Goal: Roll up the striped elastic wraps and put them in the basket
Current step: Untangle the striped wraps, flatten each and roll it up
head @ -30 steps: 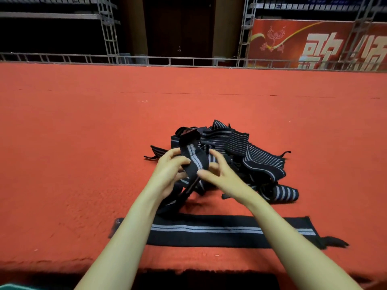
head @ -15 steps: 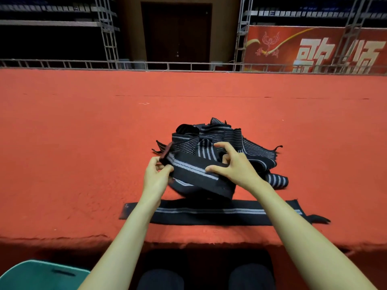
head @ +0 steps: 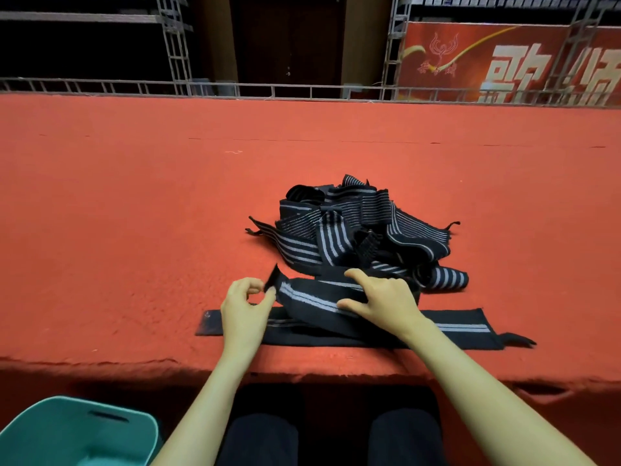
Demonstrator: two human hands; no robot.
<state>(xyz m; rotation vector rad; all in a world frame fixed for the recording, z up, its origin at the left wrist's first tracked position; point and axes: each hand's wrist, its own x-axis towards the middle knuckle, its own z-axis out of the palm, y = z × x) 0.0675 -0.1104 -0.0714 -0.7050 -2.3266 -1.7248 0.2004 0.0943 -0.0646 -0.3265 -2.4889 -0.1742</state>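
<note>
Stretching wide, the red counter point(head: 134, 203) fills the view. A green basket point(head: 77, 432) sits below its front edge, to the left. A pile of striped wraps point(head: 353, 223) lies mid-counter. One flat wrap point(head: 463, 327) lies near the edge. Over it, the left hand point(head: 243, 309) pinches the loose wrap point(head: 312, 297) by its end, and the right hand point(head: 383, 297) grips its middle.

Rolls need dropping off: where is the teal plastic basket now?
In the head view, the teal plastic basket sits at the bottom left, below the front edge of the red carpeted platform, left of the person's left forearm.
</note>
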